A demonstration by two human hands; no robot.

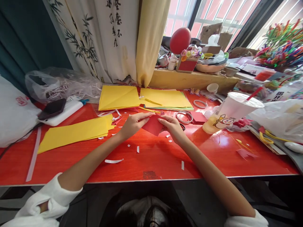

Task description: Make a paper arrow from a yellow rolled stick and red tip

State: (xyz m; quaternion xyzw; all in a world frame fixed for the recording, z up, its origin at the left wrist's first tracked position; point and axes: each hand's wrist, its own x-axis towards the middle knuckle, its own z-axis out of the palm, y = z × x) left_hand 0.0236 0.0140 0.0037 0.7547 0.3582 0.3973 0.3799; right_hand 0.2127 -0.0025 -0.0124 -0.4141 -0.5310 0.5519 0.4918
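Observation:
Between my two hands, just above the red table (pixel 165 160), is a small piece of red paper (pixel 152 126). My left hand (pixel 134 124) pinches its left upper edge, and my right hand (pixel 172 126) grips its right upper edge. The paper's lower corner points toward me. Right behind my fingers lie thin yellow strips (pixel 149 109). Near my right hand are rolls of tape (pixel 184 117) and a small stack of red paper (pixel 199 117). Stacks of yellow paper (pixel 119 97) sit farther back, and long yellow sheets (pixel 75 132) lie to the left of my left hand.
A drink cup with a red straw (pixel 222 113) leans at the right. White paper scraps (pixel 114 161) are scattered in front. At the left are a phone (pixel 52 109) on a white box and a plastic bag (pixel 14 110). The windowsill (pixel 189 78) holds a red balloon (pixel 180 41) and clutter.

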